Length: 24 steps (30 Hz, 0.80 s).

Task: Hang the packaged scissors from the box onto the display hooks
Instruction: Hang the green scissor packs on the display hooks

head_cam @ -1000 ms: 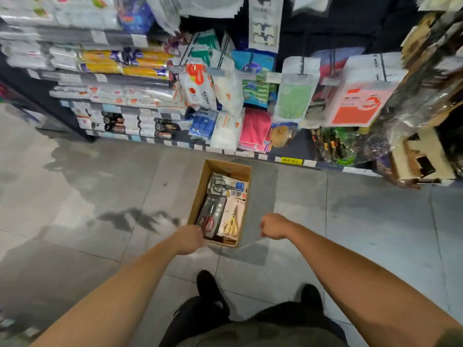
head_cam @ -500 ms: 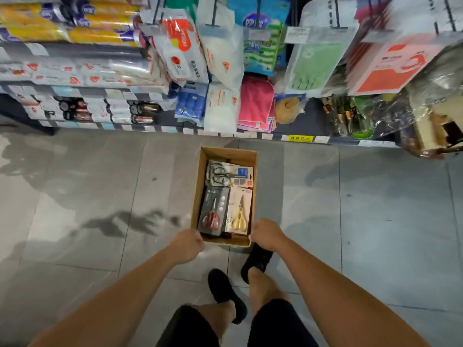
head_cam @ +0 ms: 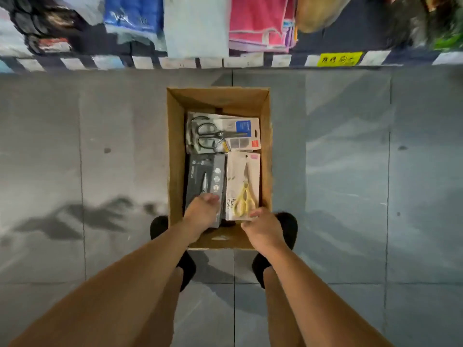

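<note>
Three scissor packs lie flat in the cardboard box (head_cam: 175, 156) on the floor: a dark one (head_cam: 204, 176), a cream one with yellow scissors (head_cam: 241, 181), and a black-handled pair (head_cam: 223, 134) behind. Left hand (head_cam: 201, 212) rests on the dark pack, fingers curled. Right hand (head_cam: 263, 227) touches the cream pack's near edge; can't tell if either's actually gripping.

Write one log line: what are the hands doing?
left hand: on dark scissors pack | right hand: at yellow-handled scissors pack | brown cardboard box: floor
</note>
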Motion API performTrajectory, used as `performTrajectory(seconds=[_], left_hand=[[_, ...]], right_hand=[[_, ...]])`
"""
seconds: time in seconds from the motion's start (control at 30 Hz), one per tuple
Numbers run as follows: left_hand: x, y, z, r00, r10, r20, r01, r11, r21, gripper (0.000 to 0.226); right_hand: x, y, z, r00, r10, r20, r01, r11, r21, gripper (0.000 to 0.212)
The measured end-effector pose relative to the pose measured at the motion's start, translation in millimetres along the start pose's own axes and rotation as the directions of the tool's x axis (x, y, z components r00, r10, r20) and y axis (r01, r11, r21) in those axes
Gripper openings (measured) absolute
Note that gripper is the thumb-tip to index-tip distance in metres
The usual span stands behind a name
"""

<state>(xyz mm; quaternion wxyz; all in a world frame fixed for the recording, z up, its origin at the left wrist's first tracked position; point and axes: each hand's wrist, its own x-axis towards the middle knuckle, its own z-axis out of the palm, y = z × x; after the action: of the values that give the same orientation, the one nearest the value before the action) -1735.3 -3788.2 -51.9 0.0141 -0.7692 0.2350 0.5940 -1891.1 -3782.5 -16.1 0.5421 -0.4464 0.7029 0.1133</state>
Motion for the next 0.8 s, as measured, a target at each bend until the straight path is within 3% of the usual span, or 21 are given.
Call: performTrajectory(seconds=[0.17, 0.3, 0.4, 0.5, 0.6, 0.73, 0.8], left_hand=[[111.7, -16.3, 58.1, 0.995, 0.095, -0.008, -0.094, 0.991, 0.091, 0.036], [162.0, -23.3, 91.4, 0.993, 0.108, -0.053, -0.099, 0.983, 0.158, 0.035], [176.5, -24.1, 109.2, 0.984, 0.060, -0.165, -0.063, 0.998, -0.012, 0.034], [172.5, -16.5, 124.0, 0.997, -0.016, -0.072, 0.002, 0.983, -0.184, 0.024], [164.2, -10.5, 130.9, 0.998, -0.046, -0.036, 0.043, 0.997, -0.066, 0.012], [146.0, -0.7, 109.2, 0.979, -0.035, -0.201, 0.060, 0.991, 0.120, 0.023], [125.5, -1.4, 83.9, 0.953, -0.040, -0.301, 0.075, 0.991, 0.107, 0.031]], right_hand=[[63.7, 44.3, 59.8, 0.995, 0.073, -0.067, -0.070, 0.996, 0.055, 0.015], [86.0, 68.7, 78.2, 0.995, 0.103, -0.013, -0.100, 0.985, 0.142, 0.015], [86.4, 76.6, 83.0, 0.988, 0.154, 0.009, -0.152, 0.966, 0.207, 0.018], [86.6, 74.3, 88.2, 0.988, 0.153, -0.007, -0.150, 0.975, 0.167, 0.034], [86.9, 74.3, 91.8, 0.986, 0.157, -0.051, -0.149, 0.980, 0.131, 0.030], [87.3, 68.1, 81.4, 0.973, 0.171, -0.152, -0.151, 0.980, 0.131, 0.024], [86.9, 57.5, 70.1, 0.957, 0.194, -0.215, -0.155, 0.970, 0.185, 0.030]])
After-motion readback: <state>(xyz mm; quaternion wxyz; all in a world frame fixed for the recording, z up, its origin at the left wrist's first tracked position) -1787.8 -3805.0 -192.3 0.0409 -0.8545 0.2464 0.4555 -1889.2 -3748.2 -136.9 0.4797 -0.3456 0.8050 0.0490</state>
